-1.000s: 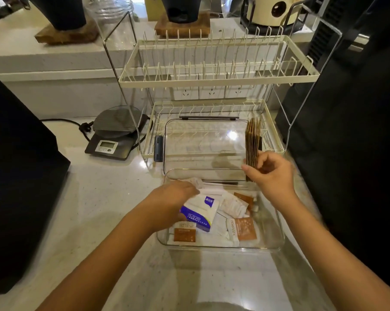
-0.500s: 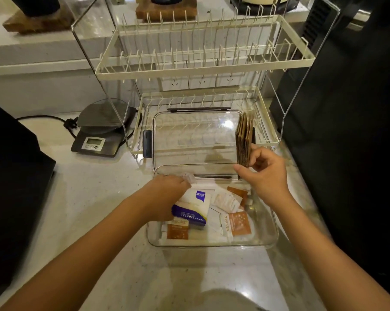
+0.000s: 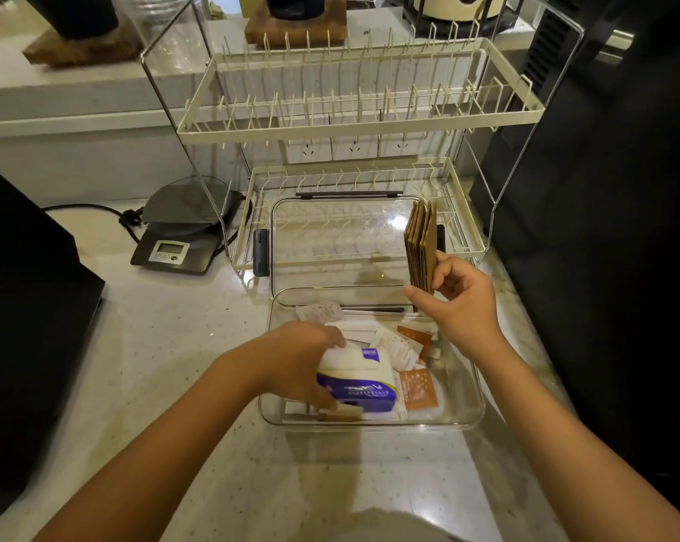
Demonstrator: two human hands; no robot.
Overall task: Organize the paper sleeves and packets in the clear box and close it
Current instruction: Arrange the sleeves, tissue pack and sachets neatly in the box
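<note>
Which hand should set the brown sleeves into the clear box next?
Right. The right hand already holds the brown sleeves upright above the clear box's far right corner; the left hand is busy gripping the tissue pack inside.

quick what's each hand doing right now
left hand: closed on the white and blue packet inside the clear box
right hand: holding the stack of brown paper sleeves upright

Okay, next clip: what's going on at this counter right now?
A person is sorting a clear box on the counter. The left hand grips a white and purple tissue pack inside it, among loose packets. The right hand holds a stack of brown paper sleeves upright above the box's far right corner. The lid stands open against the dish rack.
</note>
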